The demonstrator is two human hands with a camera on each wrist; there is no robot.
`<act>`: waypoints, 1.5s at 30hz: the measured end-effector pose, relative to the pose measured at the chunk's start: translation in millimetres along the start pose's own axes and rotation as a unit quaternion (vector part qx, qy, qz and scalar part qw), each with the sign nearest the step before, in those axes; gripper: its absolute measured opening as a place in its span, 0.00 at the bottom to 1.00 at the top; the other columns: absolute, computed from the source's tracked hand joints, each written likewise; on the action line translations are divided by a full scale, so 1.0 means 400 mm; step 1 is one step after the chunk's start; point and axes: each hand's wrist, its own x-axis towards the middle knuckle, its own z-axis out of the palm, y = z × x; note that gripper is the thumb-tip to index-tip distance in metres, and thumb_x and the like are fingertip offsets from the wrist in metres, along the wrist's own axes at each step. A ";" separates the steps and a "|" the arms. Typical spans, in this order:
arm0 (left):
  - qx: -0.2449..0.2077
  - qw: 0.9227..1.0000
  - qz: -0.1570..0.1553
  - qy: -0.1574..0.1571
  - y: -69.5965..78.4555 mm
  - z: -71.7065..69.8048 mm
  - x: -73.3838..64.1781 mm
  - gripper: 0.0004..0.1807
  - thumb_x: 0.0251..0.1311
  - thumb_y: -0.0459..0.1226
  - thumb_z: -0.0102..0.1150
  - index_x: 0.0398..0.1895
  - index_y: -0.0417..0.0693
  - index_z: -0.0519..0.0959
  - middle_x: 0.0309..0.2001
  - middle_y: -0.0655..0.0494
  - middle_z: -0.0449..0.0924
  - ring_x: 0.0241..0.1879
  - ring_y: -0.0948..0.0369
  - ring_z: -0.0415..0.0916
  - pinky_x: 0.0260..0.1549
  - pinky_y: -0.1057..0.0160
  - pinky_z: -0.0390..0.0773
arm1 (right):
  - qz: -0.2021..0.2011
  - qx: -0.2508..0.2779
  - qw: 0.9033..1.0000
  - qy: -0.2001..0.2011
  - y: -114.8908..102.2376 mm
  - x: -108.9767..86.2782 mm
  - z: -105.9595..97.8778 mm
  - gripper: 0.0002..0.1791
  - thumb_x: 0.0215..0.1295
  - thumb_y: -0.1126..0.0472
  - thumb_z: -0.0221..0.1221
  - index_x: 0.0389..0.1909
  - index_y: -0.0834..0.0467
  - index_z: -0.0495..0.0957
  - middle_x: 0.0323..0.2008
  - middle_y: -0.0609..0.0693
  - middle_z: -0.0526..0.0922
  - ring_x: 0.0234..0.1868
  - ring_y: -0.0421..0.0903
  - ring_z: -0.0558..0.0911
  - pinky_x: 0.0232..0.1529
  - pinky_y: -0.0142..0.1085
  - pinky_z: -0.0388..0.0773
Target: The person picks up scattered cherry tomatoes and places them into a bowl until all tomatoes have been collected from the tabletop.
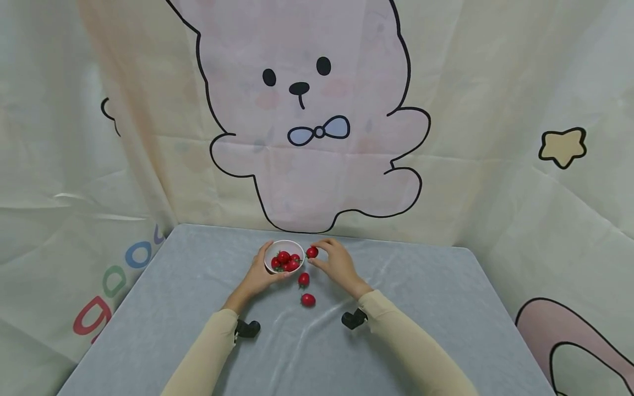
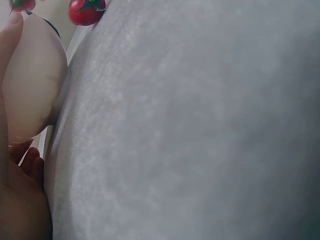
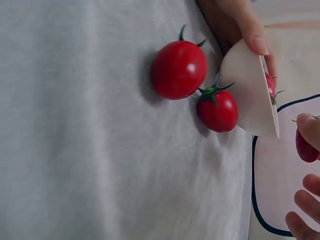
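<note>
A small white bowl (image 1: 293, 247) holding several red cherry tomatoes (image 1: 283, 257) stands near the far edge of the table. My left hand (image 1: 258, 276) grips it from the left, thumb along the near rim and fingers round the far side. Just right of the rim, my right hand (image 1: 340, 266) pinches one cherry tomato (image 1: 312, 252) between thumb and fingers; in the right wrist view this tomato (image 3: 306, 147) is up off the cloth. Two more tomatoes with green stems lie on the table: one (image 1: 304, 280) close by the bowl, the other (image 1: 308, 300) nearer to me.
A grey cloth (image 1: 297, 363) with soft creases covers the table. Behind it hangs a pale curtain (image 1: 460, 192) printed with a cartoon bear, and similar curtains flank both sides. Black wrist cameras (image 1: 354, 319) sit at both cuffs, low over the cloth.
</note>
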 end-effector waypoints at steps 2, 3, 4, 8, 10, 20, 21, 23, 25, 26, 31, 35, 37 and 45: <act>-0.001 1.000 0.002 0.001 0.000 0.001 0.000 0.61 0.35 0.54 0.76 0.72 0.63 0.47 0.68 0.49 0.59 0.67 0.48 0.57 0.63 0.41 0.62 | -0.003 -0.003 1.000 -0.002 -0.002 0.013 0.007 0.24 0.53 0.48 0.67 0.51 0.49 0.79 0.51 0.48 0.78 0.54 0.48 0.77 0.54 0.45 0.75; -0.002 1.000 0.004 0.003 -0.001 0.001 0.000 0.61 0.35 0.54 0.76 0.72 0.62 0.48 0.67 0.49 0.59 0.67 0.48 0.57 0.63 0.41 0.62 | -0.004 -0.002 1.000 -0.003 -0.003 0.019 0.011 0.24 0.53 0.48 0.67 0.51 0.49 0.79 0.51 0.48 0.78 0.54 0.48 0.76 0.55 0.45 0.75; -0.001 1.000 0.007 0.005 -0.001 0.001 -0.001 0.61 0.35 0.54 0.76 0.72 0.62 0.48 0.67 0.48 0.60 0.67 0.48 0.58 0.62 0.41 0.63 | -0.004 0.000 1.000 -0.004 -0.005 0.024 0.015 0.24 0.53 0.48 0.67 0.52 0.49 0.79 0.51 0.48 0.78 0.54 0.48 0.76 0.55 0.45 0.75; -0.007 1.000 0.014 0.011 0.000 0.002 -0.002 0.60 0.35 0.53 0.77 0.72 0.62 0.49 0.66 0.47 0.61 0.66 0.47 0.58 0.62 0.42 0.63 | -0.004 0.010 1.000 -0.011 -0.010 0.045 0.027 0.24 0.54 0.49 0.67 0.53 0.51 0.79 0.51 0.48 0.77 0.54 0.48 0.75 0.54 0.46 0.74; -0.007 1.000 0.017 0.011 0.001 0.002 -0.003 0.60 0.36 0.52 0.76 0.72 0.61 0.49 0.67 0.47 0.61 0.66 0.47 0.58 0.62 0.42 0.63 | -0.008 0.010 1.000 -0.016 -0.012 0.054 0.033 0.24 0.54 0.50 0.67 0.53 0.51 0.78 0.51 0.49 0.77 0.54 0.49 0.75 0.54 0.47 0.74; -0.005 1.000 0.011 0.004 0.003 -0.001 0.000 0.60 0.35 0.54 0.76 0.72 0.64 0.48 0.67 0.48 0.60 0.67 0.47 0.57 0.62 0.41 0.63 | -0.004 -0.012 0.999 -0.045 -0.013 0.094 0.057 0.26 0.55 0.46 0.65 0.55 0.51 0.78 0.54 0.53 0.76 0.54 0.51 0.77 0.52 0.47 0.76; -0.006 1.000 0.010 0.004 0.002 -0.002 0.000 0.60 0.35 0.54 0.76 0.72 0.65 0.48 0.67 0.48 0.60 0.67 0.47 0.57 0.62 0.42 0.63 | -0.006 -0.007 0.999 -0.047 -0.014 0.096 0.060 0.26 0.55 0.47 0.66 0.54 0.51 0.78 0.53 0.53 0.76 0.54 0.51 0.77 0.52 0.47 0.76; -0.007 1.000 0.008 0.004 0.002 -0.002 0.000 0.60 0.35 0.54 0.76 0.72 0.64 0.48 0.67 0.48 0.59 0.67 0.47 0.57 0.62 0.41 0.63 | -0.016 0.000 0.999 -0.050 -0.016 0.101 0.066 0.26 0.54 0.47 0.66 0.54 0.51 0.78 0.53 0.52 0.77 0.53 0.51 0.77 0.52 0.47 0.76; -0.007 1.000 0.005 0.006 0.001 -0.002 0.000 0.61 0.35 0.53 0.76 0.72 0.64 0.47 0.68 0.47 0.59 0.67 0.47 0.57 0.62 0.41 0.63 | -0.022 0.006 0.998 -0.054 -0.019 0.103 0.072 0.26 0.54 0.48 0.66 0.54 0.52 0.79 0.52 0.52 0.77 0.53 0.50 0.77 0.52 0.46 0.76; -0.007 1.000 0.006 0.006 0.000 -0.002 0.000 0.61 0.35 0.53 0.77 0.72 0.64 0.47 0.68 0.47 0.58 0.67 0.47 0.57 0.62 0.42 0.63 | -0.024 0.010 0.998 -0.056 -0.020 0.104 0.075 0.26 0.54 0.48 0.66 0.54 0.52 0.79 0.52 0.52 0.77 0.52 0.50 0.77 0.52 0.46 0.76; -0.004 1.000 0.019 0.009 0.002 -0.002 -0.001 0.61 0.36 0.52 0.77 0.73 0.60 0.48 0.68 0.44 0.59 0.67 0.45 0.58 0.62 0.42 0.63 | -0.023 0.005 0.998 -0.063 -0.021 0.106 0.087 0.26 0.55 0.46 0.66 0.54 0.52 0.79 0.51 0.50 0.77 0.52 0.49 0.77 0.52 0.45 0.76; -0.010 1.000 0.017 0.008 0.001 0.001 -0.002 0.61 0.36 0.52 0.77 0.73 0.60 0.48 0.67 0.44 0.59 0.67 0.46 0.58 0.62 0.42 0.63 | -0.018 0.003 0.997 -0.072 -0.020 0.107 0.090 0.26 0.55 0.46 0.65 0.54 0.51 0.78 0.51 0.49 0.77 0.51 0.48 0.77 0.51 0.44 0.76; -0.013 1.000 0.014 0.005 0.000 0.002 -0.003 0.60 0.36 0.52 0.77 0.72 0.62 0.48 0.67 0.45 0.59 0.67 0.46 0.57 0.62 0.42 0.62 | -0.015 0.003 0.997 -0.077 -0.019 0.107 0.089 0.26 0.55 0.46 0.65 0.54 0.50 0.78 0.52 0.50 0.77 0.52 0.48 0.77 0.52 0.45 0.76; -0.010 1.000 0.018 0.003 0.001 0.001 -0.002 0.61 0.36 0.52 0.76 0.73 0.60 0.47 0.68 0.45 0.58 0.67 0.46 0.57 0.62 0.41 0.62 | -0.005 0.009 0.997 -0.081 -0.017 0.102 0.079 0.25 0.56 0.47 0.65 0.55 0.49 0.77 0.52 0.50 0.76 0.52 0.50 0.77 0.50 0.45 0.76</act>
